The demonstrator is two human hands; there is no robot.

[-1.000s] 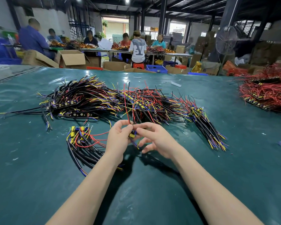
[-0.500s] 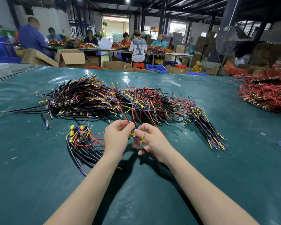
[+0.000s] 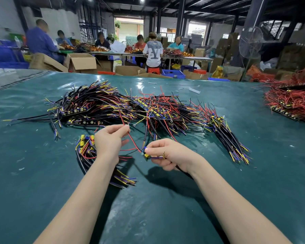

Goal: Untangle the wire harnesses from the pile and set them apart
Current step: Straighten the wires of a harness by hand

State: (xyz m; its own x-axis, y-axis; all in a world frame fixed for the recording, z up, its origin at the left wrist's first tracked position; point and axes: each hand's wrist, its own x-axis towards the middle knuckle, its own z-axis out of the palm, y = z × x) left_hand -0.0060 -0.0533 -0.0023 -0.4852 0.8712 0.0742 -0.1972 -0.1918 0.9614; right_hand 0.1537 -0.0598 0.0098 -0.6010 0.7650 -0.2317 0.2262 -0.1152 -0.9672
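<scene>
Left hand [image 3: 109, 140]: pinches thin red wire [image 3: 132, 142], centre frame; probably limp, light
Right hand [image 3: 173, 154]: grips small yellow-and-blue component block [image 3: 146, 154]; likely rigid, surest hold

Bench [image 3: 165, 208] cover: teal sheet, glossy, wrinkled, reflecting ceiling lights. Wire harnesses [image 3: 123, 106]: smooth plastic-looking insulation, black, red, yellow, purple. Boxes [image 3: 82, 61] behind: matt brown cardboard.

Your left hand [image 3: 109, 140] pinches a thin red wire [image 3: 130, 138] above the glossy dark green table cover [image 3: 236, 191]. Your right hand [image 3: 173, 155] grips the small yellow-and-blue component [image 3: 145, 154] that the wire runs into. Just beyond sprawls the tangled pile of black, red, yellow and purple wire harnesses [image 3: 123, 106]. A separate black-sheathed bundle [image 3: 85, 152] lies partly behind your left forearm.
</scene>
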